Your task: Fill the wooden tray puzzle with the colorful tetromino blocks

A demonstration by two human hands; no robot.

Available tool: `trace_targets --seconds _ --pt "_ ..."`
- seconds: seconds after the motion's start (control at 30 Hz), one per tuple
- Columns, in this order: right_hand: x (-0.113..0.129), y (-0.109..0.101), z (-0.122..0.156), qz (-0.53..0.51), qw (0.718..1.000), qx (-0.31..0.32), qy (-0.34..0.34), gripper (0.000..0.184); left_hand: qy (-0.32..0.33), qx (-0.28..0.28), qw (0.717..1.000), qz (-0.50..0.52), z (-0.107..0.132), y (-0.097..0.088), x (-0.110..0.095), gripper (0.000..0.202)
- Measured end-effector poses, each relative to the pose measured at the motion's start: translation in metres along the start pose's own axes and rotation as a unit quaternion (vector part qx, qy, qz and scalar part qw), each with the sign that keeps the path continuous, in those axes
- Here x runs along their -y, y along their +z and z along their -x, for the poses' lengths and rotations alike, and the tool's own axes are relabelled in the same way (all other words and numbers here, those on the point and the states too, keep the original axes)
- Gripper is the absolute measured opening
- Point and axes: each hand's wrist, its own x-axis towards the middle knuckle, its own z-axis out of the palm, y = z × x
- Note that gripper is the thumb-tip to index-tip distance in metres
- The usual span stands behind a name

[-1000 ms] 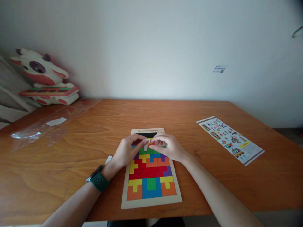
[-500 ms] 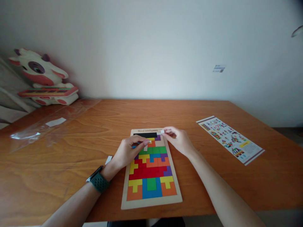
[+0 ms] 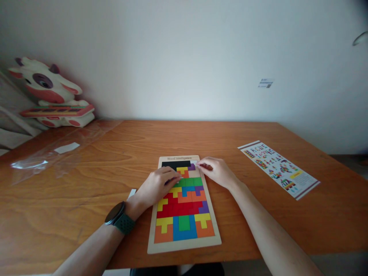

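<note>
A wooden puzzle board (image 3: 184, 245) lies in front of me, packed with coloured block pieces: black at the top, then yellow, purple, green, red, blue and orange. My left hand (image 3: 156, 186) rests palm down on the board's upper left, fingers stretched flat over the pieces. My right hand (image 3: 218, 171) is at the board's upper right corner, fingertips pinched together on a small pale piece (image 3: 196, 164) beside the purple piece (image 3: 191, 167). A dark watch (image 3: 118, 218) is on my left wrist.
A printed pattern sheet (image 3: 278, 167) lies to the right on the wooden table (image 3: 86, 191). Clear plastic wrap (image 3: 51, 157) with a white label lies at the left. A cow-shaped toy (image 3: 48, 94) stands at the back left against the wall.
My hands, joined over the board's top a second ago, have parted. The right hand went to the upper right corner and lowered there; the left flattened onto the pieces.
</note>
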Motion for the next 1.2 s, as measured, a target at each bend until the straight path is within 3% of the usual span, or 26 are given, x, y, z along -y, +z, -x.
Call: trace_targets --seconds 0.17,0.4,0.67,0.9,1.2 --pt "-0.003 -0.004 0.001 0.037 0.998 0.025 -0.054 0.014 0.009 0.002 1.000 -0.009 0.000 0.001 0.002 0.018" --pt "0.001 -0.008 0.001 0.080 0.992 0.065 -0.072 0.015 0.006 0.006 1.000 -0.006 0.000 0.001 0.001 0.018" --pt "0.001 -0.005 0.001 0.103 0.991 0.068 -0.057 0.022 0.014 0.002 1.000 -0.012 -0.001 0.000 0.000 0.019" --pt "0.001 -0.003 0.000 0.098 0.991 0.074 -0.056 0.017 0.006 0.012 1.000 -0.012 -0.001 -0.001 0.001 0.020" --pt "0.008 0.002 -0.002 0.106 0.994 0.021 0.005 0.018 0.010 -0.022 0.999 -0.032 0.001 0.001 0.003 0.023"
